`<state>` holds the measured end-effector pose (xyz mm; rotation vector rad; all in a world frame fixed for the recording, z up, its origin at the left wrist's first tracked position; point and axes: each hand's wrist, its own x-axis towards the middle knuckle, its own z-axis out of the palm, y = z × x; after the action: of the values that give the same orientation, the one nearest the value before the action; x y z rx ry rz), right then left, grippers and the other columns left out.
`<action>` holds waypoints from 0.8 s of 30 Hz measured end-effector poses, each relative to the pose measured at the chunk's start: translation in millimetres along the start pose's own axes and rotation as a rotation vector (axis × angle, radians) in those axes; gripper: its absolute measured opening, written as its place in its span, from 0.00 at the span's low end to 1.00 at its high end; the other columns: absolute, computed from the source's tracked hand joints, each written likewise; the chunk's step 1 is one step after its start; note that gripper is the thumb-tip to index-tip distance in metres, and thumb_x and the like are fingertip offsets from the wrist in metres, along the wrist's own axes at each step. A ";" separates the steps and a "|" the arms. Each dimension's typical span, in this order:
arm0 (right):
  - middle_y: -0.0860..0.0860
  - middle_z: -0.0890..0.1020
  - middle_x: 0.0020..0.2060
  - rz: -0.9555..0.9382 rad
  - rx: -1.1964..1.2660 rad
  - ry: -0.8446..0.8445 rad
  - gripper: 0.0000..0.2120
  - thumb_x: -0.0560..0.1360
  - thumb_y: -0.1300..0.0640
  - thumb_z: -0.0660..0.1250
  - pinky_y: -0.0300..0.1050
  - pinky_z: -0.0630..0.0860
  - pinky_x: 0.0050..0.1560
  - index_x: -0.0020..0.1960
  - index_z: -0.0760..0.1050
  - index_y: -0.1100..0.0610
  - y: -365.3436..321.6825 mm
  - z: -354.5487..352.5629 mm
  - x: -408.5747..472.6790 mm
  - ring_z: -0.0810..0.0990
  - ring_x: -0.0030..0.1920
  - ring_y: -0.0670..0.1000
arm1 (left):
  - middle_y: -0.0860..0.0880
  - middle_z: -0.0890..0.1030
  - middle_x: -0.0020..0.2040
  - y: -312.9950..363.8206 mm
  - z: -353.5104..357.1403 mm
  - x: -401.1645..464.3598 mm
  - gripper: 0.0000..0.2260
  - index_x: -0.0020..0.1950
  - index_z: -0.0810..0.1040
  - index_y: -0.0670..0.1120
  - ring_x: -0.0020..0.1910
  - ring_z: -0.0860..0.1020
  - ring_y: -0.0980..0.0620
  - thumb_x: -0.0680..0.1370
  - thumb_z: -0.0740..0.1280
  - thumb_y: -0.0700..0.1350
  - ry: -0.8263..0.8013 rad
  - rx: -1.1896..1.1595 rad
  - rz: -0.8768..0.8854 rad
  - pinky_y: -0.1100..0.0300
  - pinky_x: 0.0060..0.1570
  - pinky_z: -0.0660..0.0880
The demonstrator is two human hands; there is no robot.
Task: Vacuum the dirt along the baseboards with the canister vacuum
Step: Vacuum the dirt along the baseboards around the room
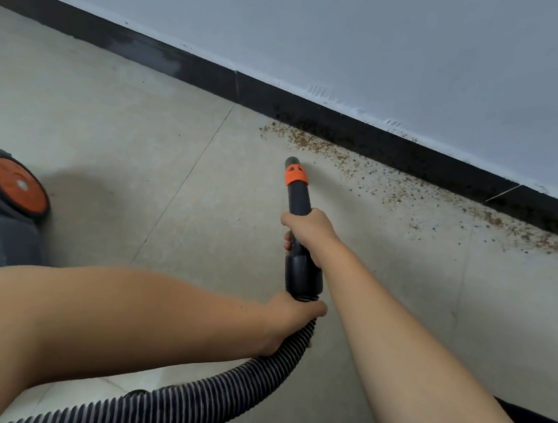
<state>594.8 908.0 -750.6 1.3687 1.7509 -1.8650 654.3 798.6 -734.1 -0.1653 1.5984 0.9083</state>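
Brown crumbly dirt (pixel 315 144) lies scattered in a long band on the pale grey tiled floor (pixel 108 117), hugging the black baseboard (pixel 348 125) below the blue-grey wall (pixel 392 33) and thinning out toward the right. The right hand (pixel 306 229) is wrapped firmly around the black plastic vacuum wand with its orange collar (pixel 297 175), whose open tip points at the near edge of the dirt, just short of it. The left hand (pixel 288 319) grips the ribbed black flexible hose (pixel 235 386) right where it joins the wand. The dark grey canister vacuum with an orange wheel hub (pixel 11 190) sits well apart at the left.

To do this pass well, I judge the tip should go low, nearly skimming the tile, and travel slowly along the seam where floor meets baseboard, from the dense patch rightward. The left hand should feed slack so the hose never tugs the wand off line. Moving too fast risks scattering grains instead of lifting them.
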 end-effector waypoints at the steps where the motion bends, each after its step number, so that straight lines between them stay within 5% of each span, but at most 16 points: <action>1: 0.55 0.76 0.29 0.004 0.022 0.031 0.07 0.72 0.61 0.65 0.44 0.75 0.31 0.49 0.70 0.60 4.8 -6.8 -1.5 0.74 0.25 0.52 | 0.46 0.74 0.34 1.9 1.8 -2.4 0.07 0.43 0.71 0.45 0.29 0.74 0.50 0.76 0.68 0.44 -0.020 -0.019 -0.007 0.62 0.27 0.74; 7: 0.55 0.76 0.30 -0.002 0.096 0.120 0.08 0.74 0.59 0.66 0.43 0.75 0.30 0.51 0.70 0.61 -0.5 -12.4 3.3 0.74 0.25 0.53 | 0.45 0.72 0.34 7.9 -3.3 -0.2 0.05 0.44 0.71 0.44 0.28 0.73 0.50 0.76 0.67 0.40 -0.046 -0.029 0.010 0.65 0.23 0.72; 16: 0.56 0.76 0.32 -0.017 0.009 -0.057 0.14 0.74 0.60 0.66 0.43 0.75 0.31 0.57 0.70 0.63 -44.3 27.6 23.1 0.75 0.26 0.52 | 0.44 0.72 0.35 23.6 -34.5 11.1 0.08 0.50 0.72 0.41 0.28 0.73 0.49 0.75 0.69 0.42 0.069 -0.186 0.066 0.56 0.34 0.74; 24: 0.55 0.76 0.30 0.021 0.100 0.107 0.09 0.73 0.60 0.65 0.42 0.75 0.30 0.52 0.70 0.60 -14.0 -15.0 21.1 0.74 0.24 0.51 | 0.45 0.72 0.33 19.8 -10.1 14.7 0.04 0.46 0.72 0.43 0.28 0.72 0.50 0.75 0.67 0.39 -0.037 -0.091 0.043 0.61 0.28 0.74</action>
<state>580.4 933.3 -754.7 1.5444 1.7050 -1.9254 631.2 811.3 -738.5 -0.1773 1.5322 1.0127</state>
